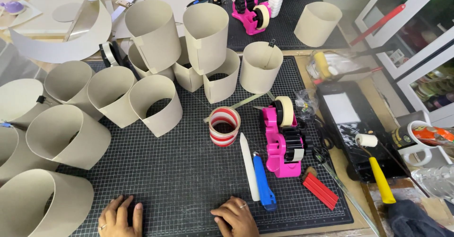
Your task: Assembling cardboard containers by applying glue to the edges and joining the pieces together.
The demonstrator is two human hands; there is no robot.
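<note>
Both your hands rest flat on the cutting mat [189,180] at its near edge, palms down, fingers spread, holding nothing. Left hand [118,216] sits well apart from the tools, with a ring on one finger; nearest to it is the big cardboard cylinder [40,204] lying on its side at the mat's near-left corner. Right hand [236,216] also wears a ring; its fingertips are just beside the blue utility knife [263,182], not touching as far as I can tell.

Alongside the knife lies a white bone folder [248,165], the two roughly parallel and nearly touching. Right of them stands the pink tape dispenser [283,140] with a masking tape roll on top. A red-and-white striped tape roll [224,126] stands on edge just left of the dispenser. A red flat bar [320,190] lies near the mat's right corner, scissors [326,161] just above it.

More beige cardboard cylinders crowd the left and far side of the mat, some stacked, some clipped with binder clips. Off the mat to your right: a black tray [350,123] and a yellow-handled mini roller [376,163] lying across it. A second pink dispenser [253,10] sits on the far mat.
</note>
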